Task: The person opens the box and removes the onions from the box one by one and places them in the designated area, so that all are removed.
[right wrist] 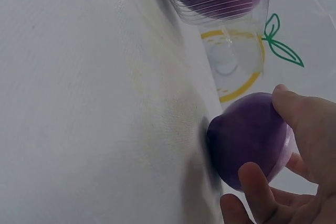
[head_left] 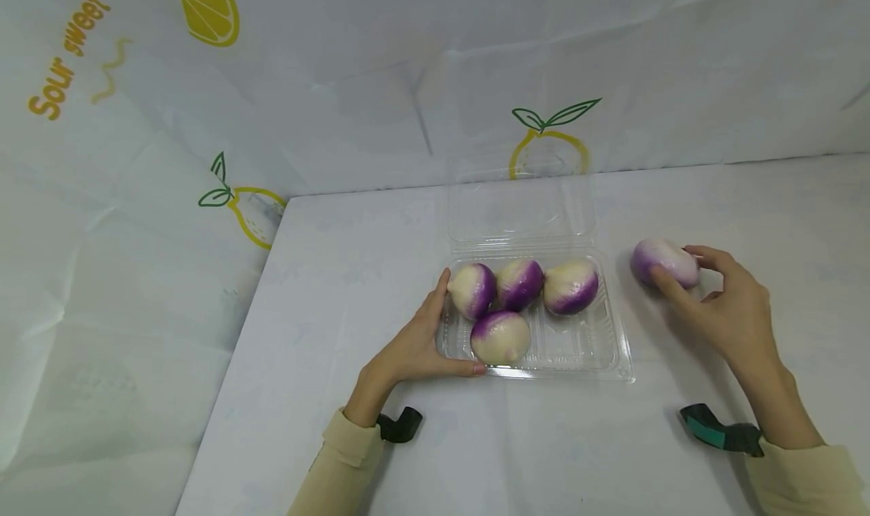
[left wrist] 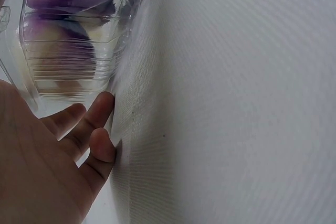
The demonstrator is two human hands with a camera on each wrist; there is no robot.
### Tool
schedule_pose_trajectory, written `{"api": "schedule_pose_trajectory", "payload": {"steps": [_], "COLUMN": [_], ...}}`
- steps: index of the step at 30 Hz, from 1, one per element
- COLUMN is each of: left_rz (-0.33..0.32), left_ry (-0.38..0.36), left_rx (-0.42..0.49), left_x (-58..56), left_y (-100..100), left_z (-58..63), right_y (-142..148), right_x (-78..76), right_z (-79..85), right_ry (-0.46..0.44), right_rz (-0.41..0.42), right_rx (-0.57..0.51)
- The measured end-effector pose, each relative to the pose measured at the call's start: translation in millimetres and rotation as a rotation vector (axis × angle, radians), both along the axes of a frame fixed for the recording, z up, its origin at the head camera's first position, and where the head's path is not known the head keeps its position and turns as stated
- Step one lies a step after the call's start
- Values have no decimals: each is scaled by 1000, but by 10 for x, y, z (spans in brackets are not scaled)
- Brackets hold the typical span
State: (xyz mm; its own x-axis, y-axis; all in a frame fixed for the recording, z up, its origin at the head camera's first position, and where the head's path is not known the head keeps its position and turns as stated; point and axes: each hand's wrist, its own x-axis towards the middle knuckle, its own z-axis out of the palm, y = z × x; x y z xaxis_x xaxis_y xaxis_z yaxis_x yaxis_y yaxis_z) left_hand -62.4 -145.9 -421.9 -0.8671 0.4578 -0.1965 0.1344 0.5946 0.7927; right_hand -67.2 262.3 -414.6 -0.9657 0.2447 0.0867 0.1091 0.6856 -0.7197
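A clear plastic clamshell box point(head_left: 571, 353) lies with its lid raised at the back, and several purple-and-white turnips point(head_left: 501, 338) sit inside it. My left hand point(head_left: 423, 344) rests spread against the box's front left corner, thumb along the front rim and fingers at the left side. In the left wrist view, the fingers of that hand point(left wrist: 63, 150) are loosely bent beside the box wall. Right of the box, my right hand point(head_left: 730, 308) holds another turnip point(head_left: 664, 262) between thumb and fingers. That turnip point(right wrist: 249, 137) is low over the table, its purple side showing in the right wrist view.
The transparent lid point(head_left: 519, 210) leans up near the back edge of the white-covered table point(head_left: 326, 289). Behind it hangs a white cloth point(head_left: 353, 108) printed with lemons. A dark curved piece point(head_left: 401, 425) is at the left wrist, another point(head_left: 720, 429) at the right.
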Motion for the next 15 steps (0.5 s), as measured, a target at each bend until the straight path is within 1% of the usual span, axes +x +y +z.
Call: {"api": "schedule_pose_trajectory", "payload": {"steps": [6, 12, 15], "left_rz": [1, -1, 0], "left_ry": [-1, 10, 8], "left_rx": [0, 1, 1], "left_x": [-8, -5, -2], "left_y": [1, 2, 4], "left_z": [-11, -6, 5], "right_y": [4, -16, -34], "right_x": [10, 19, 25], "right_z": [-23, -30, -22], "right_ry": [12, 87, 109], "right_rz": [4, -9, -18], "right_rx": [25, 21, 7]}}
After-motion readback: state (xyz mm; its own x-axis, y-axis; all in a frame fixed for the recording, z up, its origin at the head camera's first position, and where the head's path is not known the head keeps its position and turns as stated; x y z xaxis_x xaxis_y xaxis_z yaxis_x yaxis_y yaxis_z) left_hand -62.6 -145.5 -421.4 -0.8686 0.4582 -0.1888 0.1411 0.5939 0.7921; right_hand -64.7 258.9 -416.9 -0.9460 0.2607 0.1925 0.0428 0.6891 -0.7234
